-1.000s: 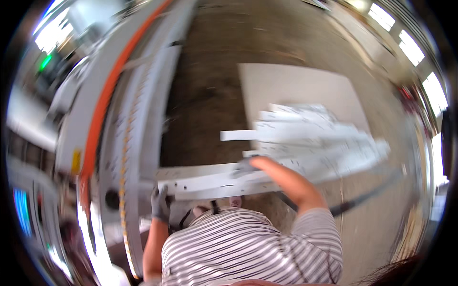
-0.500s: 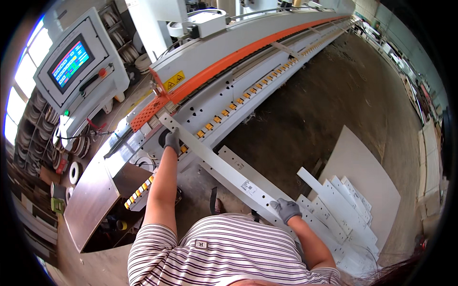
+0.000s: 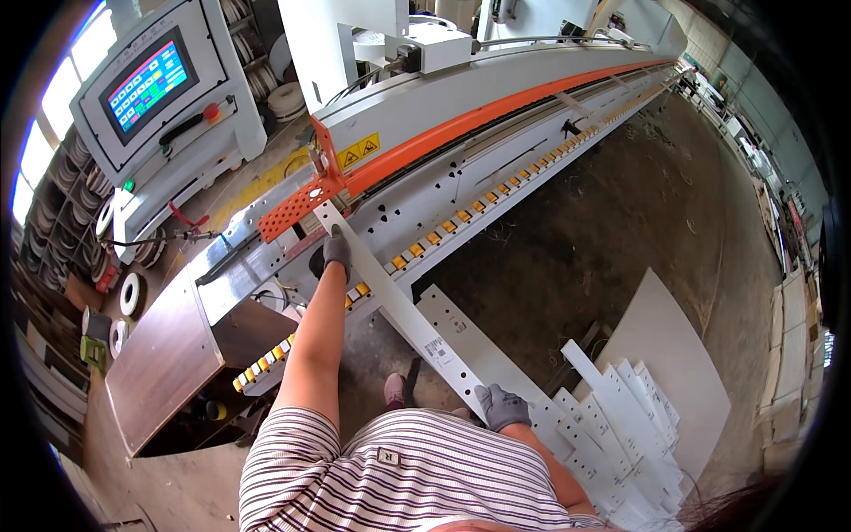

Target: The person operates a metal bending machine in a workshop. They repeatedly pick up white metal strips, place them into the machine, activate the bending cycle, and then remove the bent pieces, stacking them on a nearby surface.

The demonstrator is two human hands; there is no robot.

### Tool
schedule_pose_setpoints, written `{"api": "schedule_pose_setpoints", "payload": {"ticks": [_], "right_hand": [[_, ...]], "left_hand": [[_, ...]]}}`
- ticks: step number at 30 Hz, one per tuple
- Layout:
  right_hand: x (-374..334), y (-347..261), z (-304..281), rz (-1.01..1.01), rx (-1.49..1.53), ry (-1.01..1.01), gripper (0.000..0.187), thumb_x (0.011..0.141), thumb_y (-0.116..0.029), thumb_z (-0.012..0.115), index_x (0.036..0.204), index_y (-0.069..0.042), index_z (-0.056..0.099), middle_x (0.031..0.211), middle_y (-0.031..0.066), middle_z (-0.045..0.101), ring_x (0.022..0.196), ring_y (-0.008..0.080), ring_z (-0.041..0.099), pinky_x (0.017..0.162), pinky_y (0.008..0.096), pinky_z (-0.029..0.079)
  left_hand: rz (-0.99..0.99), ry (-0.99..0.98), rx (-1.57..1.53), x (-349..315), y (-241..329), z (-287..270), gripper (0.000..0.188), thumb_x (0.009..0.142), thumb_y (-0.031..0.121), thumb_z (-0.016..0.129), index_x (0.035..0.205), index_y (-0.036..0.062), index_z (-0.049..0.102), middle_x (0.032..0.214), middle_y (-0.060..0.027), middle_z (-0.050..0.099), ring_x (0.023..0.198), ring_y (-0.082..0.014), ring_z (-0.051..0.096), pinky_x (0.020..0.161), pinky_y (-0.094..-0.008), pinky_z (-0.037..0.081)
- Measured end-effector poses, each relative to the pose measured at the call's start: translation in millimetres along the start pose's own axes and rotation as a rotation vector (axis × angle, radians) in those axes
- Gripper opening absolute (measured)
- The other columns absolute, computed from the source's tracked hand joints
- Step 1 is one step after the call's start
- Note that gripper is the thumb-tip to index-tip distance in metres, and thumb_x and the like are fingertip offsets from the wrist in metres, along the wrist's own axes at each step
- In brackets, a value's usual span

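Observation:
A long narrow white panel (image 3: 399,306) with drilled holes and a label spans from the machine's infeed end toward my right side. My left hand (image 3: 336,248), in a grey glove, is closed on the panel near its far end, beside the orange perforated guard (image 3: 297,213). Gripping the near end is my right hand (image 3: 503,408), also gloved, with its thumb on top; the fingers underneath are hidden. The far tip of the panel lies at the guard of the long grey and orange edge banding machine (image 3: 496,115). Yellow and white rollers (image 3: 432,238) run along the machine's side rail.
Several white drilled panels (image 3: 612,426) are stacked at my right, by a large pale board (image 3: 678,355). A control console (image 3: 155,84) with a lit screen stands at the far left. Below it are a brown-topped cabinet (image 3: 164,355) and tape rolls (image 3: 133,294).
My right hand has moved left and slightly down with the panel's near end, so the panel lies at a steeper angle. My left hand keeps its hold near the guard. The view has shifted.

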State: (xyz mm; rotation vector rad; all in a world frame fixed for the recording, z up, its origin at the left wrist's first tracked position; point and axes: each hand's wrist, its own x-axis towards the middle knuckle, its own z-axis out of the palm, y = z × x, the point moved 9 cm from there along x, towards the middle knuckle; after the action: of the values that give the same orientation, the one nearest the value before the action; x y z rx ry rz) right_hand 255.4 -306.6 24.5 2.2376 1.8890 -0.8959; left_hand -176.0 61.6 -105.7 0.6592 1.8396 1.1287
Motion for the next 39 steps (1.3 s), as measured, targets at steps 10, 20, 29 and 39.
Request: {"api": "schedule_pose_setpoints", "payload": {"ticks": [10, 20, 29, 39], "right_hand": [[7, -1, 4, 0.009, 0.002, -0.072, 0.053, 0.095, -0.055, 0.03, 0.097, -0.01, 0.058, 0.089, 0.0196, 0.066, 0.084, 0.0401, 0.063, 0.075, 0.0503, 0.047], [18, 3, -1, 0.022, 0.007, -0.158, 0.056, 0.095, -0.058, 0.027, 0.095, -0.01, 0.056, 0.089, 0.0186, 0.067, 0.084, 0.0387, 0.064, 0.074, 0.0505, 0.047], [44, 28, -35, 0.059, -0.039, -0.07, 0.054, 0.095, -0.054, 0.029, 0.098, -0.01, 0.06, 0.088, 0.0194, 0.066, 0.085, 0.0391, 0.063, 0.077, 0.0499, 0.047], [88, 69, -92, 0.103, -0.009, 0.16, 0.035, 0.09, -0.034, 0.044, 0.112, -0.011, 0.057, 0.101, 0.0177, 0.064, 0.093, 0.0356, 0.061, 0.083, 0.045, 0.048]], "left_hand": [[0.079, 0.172, 0.314, -23, 25, -17, 0.072, 0.095, 0.057, 0.026, 0.101, -0.0044, 0.064, 0.099, -0.0273, 0.064, 0.097, -0.0416, 0.061, 0.08, -0.0456, 0.048], [0.106, 0.237, 0.451, -34, 39, -16, 0.071, 0.096, 0.055, 0.024, 0.101, -0.0043, 0.063, 0.1, -0.0288, 0.063, 0.099, -0.044, 0.059, 0.084, -0.0472, 0.047], [0.08, 0.198, 0.361, -53, 72, 33, 0.07, 0.096, 0.053, 0.025, 0.103, -0.0052, 0.062, 0.104, -0.0298, 0.062, 0.104, -0.0441, 0.058, 0.088, -0.0481, 0.046], [0.278, 0.013, 0.348, -7, 98, 128, 0.049, 0.099, 0.04, 0.031, 0.116, -0.0001, 0.053, 0.107, -0.0191, 0.059, 0.095, -0.0306, 0.057, 0.079, -0.0394, 0.047]]}}
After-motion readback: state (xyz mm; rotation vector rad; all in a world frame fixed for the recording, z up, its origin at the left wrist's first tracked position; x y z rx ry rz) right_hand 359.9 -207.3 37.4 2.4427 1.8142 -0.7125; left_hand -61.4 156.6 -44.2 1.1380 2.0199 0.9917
